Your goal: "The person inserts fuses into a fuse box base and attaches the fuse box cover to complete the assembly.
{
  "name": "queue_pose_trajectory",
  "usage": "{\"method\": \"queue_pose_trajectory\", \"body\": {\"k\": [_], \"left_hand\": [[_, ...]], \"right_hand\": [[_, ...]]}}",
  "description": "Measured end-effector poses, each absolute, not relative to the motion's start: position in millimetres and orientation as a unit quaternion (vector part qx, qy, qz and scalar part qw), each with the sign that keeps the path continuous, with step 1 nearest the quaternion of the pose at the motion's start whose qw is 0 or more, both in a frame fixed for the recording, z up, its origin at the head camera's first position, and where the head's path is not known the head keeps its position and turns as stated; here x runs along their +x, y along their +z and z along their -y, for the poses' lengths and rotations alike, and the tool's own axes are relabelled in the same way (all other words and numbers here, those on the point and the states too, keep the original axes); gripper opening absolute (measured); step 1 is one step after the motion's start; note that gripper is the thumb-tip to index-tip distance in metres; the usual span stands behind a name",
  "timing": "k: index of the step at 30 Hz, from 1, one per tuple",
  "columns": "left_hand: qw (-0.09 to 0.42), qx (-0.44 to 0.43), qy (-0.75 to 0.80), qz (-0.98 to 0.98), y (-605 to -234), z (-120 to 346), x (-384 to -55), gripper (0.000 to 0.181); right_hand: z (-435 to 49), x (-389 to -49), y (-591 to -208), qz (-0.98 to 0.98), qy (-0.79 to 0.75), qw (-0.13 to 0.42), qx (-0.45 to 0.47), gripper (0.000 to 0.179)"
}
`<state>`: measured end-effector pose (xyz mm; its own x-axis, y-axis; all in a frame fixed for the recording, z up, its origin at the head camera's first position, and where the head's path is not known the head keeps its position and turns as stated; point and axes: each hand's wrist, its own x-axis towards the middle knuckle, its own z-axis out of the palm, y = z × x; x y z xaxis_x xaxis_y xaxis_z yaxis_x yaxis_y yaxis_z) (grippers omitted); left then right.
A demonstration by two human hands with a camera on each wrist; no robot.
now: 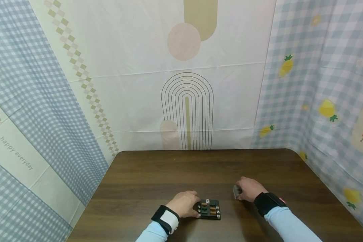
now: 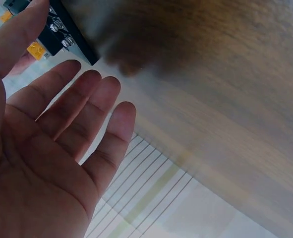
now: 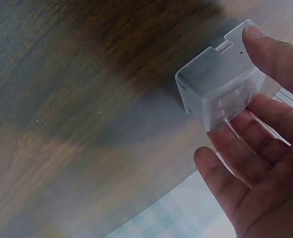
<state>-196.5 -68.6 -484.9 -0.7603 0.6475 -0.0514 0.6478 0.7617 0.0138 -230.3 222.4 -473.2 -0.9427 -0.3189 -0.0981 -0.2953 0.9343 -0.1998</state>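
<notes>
A black fuse block with orange and green blade fuses and metal screw terminals lies flat on the table, a little right of the middle. My left hand holds its left end, thumb at the near corner and index finger at the far one. Seen from the left wrist, the thumb overlaps the fuse block while the other fingers extend loosely beside it. To the right, my right hand grips a clear plastic cover between thumb and fingers, its walls tilted close over the wood.
The brown wooden table has rounded far corners. A pale patterned cloth hangs behind it, with checked cloths at both sides. Both wrists wear black straps, the left wrist strap bearing a white patch.
</notes>
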Motion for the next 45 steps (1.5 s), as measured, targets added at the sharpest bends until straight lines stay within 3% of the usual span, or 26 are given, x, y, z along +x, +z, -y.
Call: {"method": "queue_pose_trajectory", "body": {"k": [11, 45], "left_hand": [[0.018, 0.359, -0.008, -0.933, -486.3, 69.1, -195.9, 0.041], [0.017, 0.356, -0.038, -0.934, -486.5, 64.1, -197.1, 0.036]], "right_hand": [[-222.8, -231.1, -474.6, -0.982, -0.092, 0.078, -0.144, 0.041], [-209.7, -221.8, -460.5, -0.985, -0.088, 0.047, -0.141, 0.043]]}}
